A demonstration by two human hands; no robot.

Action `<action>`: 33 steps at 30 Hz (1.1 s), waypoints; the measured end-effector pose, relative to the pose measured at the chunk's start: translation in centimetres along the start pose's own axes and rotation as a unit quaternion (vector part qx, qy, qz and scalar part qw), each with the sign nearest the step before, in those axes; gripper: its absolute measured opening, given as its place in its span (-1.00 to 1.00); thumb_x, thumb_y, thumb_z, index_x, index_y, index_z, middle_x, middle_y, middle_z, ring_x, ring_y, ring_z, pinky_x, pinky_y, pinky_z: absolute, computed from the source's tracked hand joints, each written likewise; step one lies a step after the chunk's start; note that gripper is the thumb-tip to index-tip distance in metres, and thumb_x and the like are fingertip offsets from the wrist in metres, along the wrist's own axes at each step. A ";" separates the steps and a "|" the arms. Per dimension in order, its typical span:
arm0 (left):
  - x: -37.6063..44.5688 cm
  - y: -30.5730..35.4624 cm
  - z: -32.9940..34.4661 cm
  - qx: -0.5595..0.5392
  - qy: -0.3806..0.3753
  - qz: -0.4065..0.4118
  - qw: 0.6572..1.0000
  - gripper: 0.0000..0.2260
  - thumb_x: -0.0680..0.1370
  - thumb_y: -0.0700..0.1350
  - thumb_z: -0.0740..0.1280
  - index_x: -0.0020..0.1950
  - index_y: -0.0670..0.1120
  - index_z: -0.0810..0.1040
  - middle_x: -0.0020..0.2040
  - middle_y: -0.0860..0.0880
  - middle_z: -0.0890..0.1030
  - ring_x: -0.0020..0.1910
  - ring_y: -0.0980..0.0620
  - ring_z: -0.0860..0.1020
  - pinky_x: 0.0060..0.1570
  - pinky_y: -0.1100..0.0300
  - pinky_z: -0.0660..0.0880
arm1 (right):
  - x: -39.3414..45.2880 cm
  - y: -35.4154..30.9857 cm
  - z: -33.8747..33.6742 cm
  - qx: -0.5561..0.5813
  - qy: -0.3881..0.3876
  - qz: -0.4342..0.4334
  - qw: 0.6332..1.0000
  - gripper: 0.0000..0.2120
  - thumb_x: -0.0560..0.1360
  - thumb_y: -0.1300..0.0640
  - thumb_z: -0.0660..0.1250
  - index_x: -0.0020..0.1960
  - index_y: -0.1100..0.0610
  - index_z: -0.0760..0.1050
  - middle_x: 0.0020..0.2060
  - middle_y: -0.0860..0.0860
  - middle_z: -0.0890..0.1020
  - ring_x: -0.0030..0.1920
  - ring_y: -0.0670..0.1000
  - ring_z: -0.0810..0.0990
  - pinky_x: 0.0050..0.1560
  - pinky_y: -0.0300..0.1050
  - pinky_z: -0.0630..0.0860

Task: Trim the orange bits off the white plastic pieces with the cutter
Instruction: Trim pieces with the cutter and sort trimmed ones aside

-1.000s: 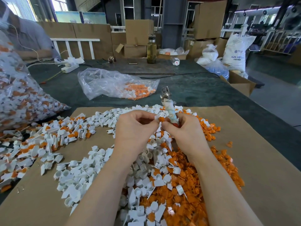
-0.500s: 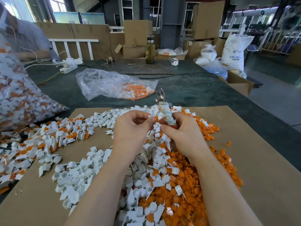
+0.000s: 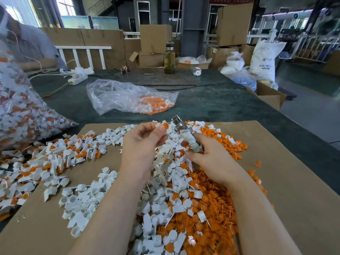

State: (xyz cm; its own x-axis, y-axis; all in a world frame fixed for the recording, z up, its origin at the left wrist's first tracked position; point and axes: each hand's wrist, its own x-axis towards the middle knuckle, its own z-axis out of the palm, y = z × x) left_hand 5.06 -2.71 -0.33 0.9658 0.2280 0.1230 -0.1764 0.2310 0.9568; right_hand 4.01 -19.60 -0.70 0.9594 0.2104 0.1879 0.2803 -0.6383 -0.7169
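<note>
The left hand [image 3: 142, 144] is raised above the heap, its fingers [image 3: 161, 128] curled narrow and pinching a small white plastic piece [image 3: 158, 125] that carries an orange bit [image 3: 165, 125] on the side toward the other hand. Just beside those fingers, without clearly touching them, stands the metal head of the cutter [image 3: 185, 134], tilted up and away; its handle, wrapped in pale mottled tape, is gripped by the right hand [image 3: 207, 157], whose fingers [image 3: 189, 154] are curled closed round it. Whether the cutter's blades are apart or together is too small to tell. Under and below both sets of fingers lies a pile of white pieces [image 3: 161, 183], and to the outer side of the right fingers and down along that forearm spreads a pile of orange bits [image 3: 211, 214]. Outward from the left fingers lies a further heap of untrimmed pieces [image 3: 55, 159], white mixed with orange. All of this rests on a sheet of brown cardboard [image 3: 294, 190] laid over the dark green counter [image 3: 211, 103]. Beyond the fingers on that counter lies a clear plastic bag [image 3: 128, 97] with orange bits in its far end, and well off from the left fingers bulges a large full bag [image 3: 24, 111] of white and orange pieces.
</note>
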 end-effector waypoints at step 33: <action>-0.9 0.1 1.2 0.227 0.021 0.039 0.973 -0.90 0.48 -0.11 0.51 -0.19 -0.01 0.62 -0.31 0.03 0.68 -0.31 0.13 0.66 -0.24 0.28 0.58 | 0.9 -0.8 2.3 0.072 0.173 -0.053 0.981 -0.94 0.52 0.06 0.38 -0.03 0.00 0.52 -0.28 -0.16 0.58 -0.25 -0.13 0.55 -0.28 -0.19 0.49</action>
State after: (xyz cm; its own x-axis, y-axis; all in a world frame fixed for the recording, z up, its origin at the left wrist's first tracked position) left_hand 4.42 -4.06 -0.04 0.9430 0.2679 0.1973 -0.1371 -0.2273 0.9641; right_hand 4.56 -17.20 -1.52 0.8854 -0.0099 0.4647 0.3950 -0.5109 -0.7635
